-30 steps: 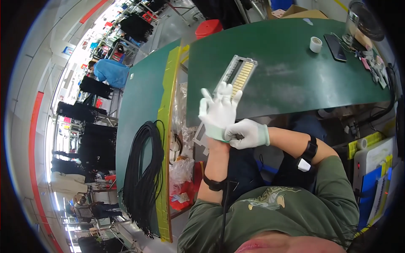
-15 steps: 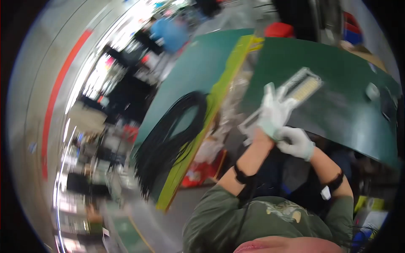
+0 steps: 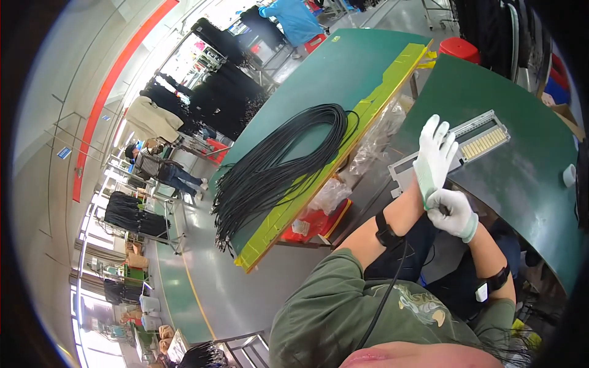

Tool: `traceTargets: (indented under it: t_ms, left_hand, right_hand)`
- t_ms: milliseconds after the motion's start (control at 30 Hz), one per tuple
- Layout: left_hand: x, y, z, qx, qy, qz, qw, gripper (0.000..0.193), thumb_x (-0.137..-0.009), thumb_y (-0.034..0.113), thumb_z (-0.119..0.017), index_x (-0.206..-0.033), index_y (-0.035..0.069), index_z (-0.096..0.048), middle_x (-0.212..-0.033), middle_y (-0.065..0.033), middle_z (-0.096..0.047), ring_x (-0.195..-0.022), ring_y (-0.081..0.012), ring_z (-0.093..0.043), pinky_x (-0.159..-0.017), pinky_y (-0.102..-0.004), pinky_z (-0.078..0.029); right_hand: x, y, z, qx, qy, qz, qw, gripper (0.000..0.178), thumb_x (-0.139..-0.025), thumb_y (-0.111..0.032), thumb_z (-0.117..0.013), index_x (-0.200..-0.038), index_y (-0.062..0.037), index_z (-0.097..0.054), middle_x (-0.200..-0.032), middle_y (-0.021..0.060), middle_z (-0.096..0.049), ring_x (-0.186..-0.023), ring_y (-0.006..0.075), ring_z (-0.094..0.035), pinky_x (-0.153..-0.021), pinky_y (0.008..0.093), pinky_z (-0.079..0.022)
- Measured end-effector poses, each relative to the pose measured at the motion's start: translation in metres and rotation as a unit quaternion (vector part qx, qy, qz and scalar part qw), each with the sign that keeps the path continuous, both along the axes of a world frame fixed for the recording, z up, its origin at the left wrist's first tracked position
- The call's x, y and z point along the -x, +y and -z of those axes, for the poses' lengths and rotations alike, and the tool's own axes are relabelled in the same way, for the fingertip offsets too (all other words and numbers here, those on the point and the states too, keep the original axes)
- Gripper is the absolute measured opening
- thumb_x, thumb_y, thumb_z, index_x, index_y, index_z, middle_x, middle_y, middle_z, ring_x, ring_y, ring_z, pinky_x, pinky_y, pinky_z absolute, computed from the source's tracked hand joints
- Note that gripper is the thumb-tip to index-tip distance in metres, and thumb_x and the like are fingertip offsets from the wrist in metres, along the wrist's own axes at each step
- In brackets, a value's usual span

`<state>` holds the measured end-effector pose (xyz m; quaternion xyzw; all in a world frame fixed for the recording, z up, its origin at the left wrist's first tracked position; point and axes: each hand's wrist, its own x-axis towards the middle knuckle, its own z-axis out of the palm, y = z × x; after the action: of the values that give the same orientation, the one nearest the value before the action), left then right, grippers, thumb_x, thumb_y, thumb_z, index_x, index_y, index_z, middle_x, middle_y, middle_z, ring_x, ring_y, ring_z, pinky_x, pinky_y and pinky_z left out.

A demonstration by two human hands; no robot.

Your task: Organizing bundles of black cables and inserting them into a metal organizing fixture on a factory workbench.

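Observation:
White knitted gloves cover both of my hands. My left hand (image 3: 433,161) is raised with its fingers stretched out and parted, holding nothing. At its wrist, my right hand (image 3: 454,213) has its fingers curled closed against the cuff of the left glove (image 3: 428,191), apparently gripping it. Behind my left hand, a long metal frame fixture (image 3: 498,124) lies at the edge of the green table (image 3: 532,175). A row of pale yellow blocks (image 3: 485,145) sits in the fixture. My left hand and forearm hide its middle.
A bundle of black cables (image 3: 276,165) lies on another green table (image 3: 359,58), left, edged with yellow tape (image 3: 307,184). Clear plastic bags (image 3: 380,132) fill the gap between tables. A red stool (image 3: 460,49) stands beyond. A person (image 3: 162,168) walks at far left; another wears blue (image 3: 291,19).
My view has swung, so the tables and hands sit further right in it, and the blur is gone. My right hand stays at the left glove's cuff; the left stays open.

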<state>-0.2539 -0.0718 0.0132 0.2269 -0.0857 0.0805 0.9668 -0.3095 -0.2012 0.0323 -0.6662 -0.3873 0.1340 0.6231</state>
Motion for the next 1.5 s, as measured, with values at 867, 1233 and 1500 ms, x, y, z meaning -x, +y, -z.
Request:
traceTargets:
  t_ms: [867, 1233, 1500]
  left_hand:
    - [-0.028, 0.027, 0.002, -0.734, -0.032, -0.205, 0.646, 0.045, -0.092, 0.015, -0.064, -0.135, 0.003, -0.057, -0.124, -0.0195, -0.065, -0.114, -0.0331, -0.062, -0.1, -0.0396, -0.048]
    - [-0.039, 0.028, 0.017, -0.735, -0.021, -0.084, 0.672, 0.045, -0.098, 0.007, -0.055, -0.142, -0.002, -0.049, -0.135, -0.0181, -0.06, -0.124, -0.0219, -0.058, -0.104, -0.0302, -0.045]
    - [-0.014, 0.005, -0.016, -0.659, -0.151, -0.072, 0.733, 0.047, -0.097, 0.015, -0.052, -0.139, -0.005, -0.05, -0.14, -0.021, -0.055, -0.133, -0.0281, -0.051, -0.109, -0.0351, -0.041]
  right_hand:
    - [-0.019, 0.0, 0.015, -0.151, 0.291, 0.095, 0.94, 0.01, -0.097, -0.015, -0.062, -0.102, -0.0075, -0.059, -0.078, 0.0009, -0.06, -0.057, 0.0067, -0.051, -0.051, 0.0223, -0.041]
    - [-0.018, 0.009, 0.021, 0.031, -0.166, 0.325, 0.931, 0.021, -0.083, -0.013, -0.074, -0.101, -0.0066, -0.064, -0.076, 0.0111, -0.067, -0.066, 0.0259, -0.067, -0.065, 0.0348, -0.054]
    - [-0.006, 0.008, 0.02, -0.055, -0.179, 0.162, 0.969, 0.022, -0.078, -0.017, -0.075, -0.098, -0.0112, -0.067, -0.075, 0.0136, -0.067, -0.069, 0.0305, -0.069, -0.064, 0.0392, -0.055]
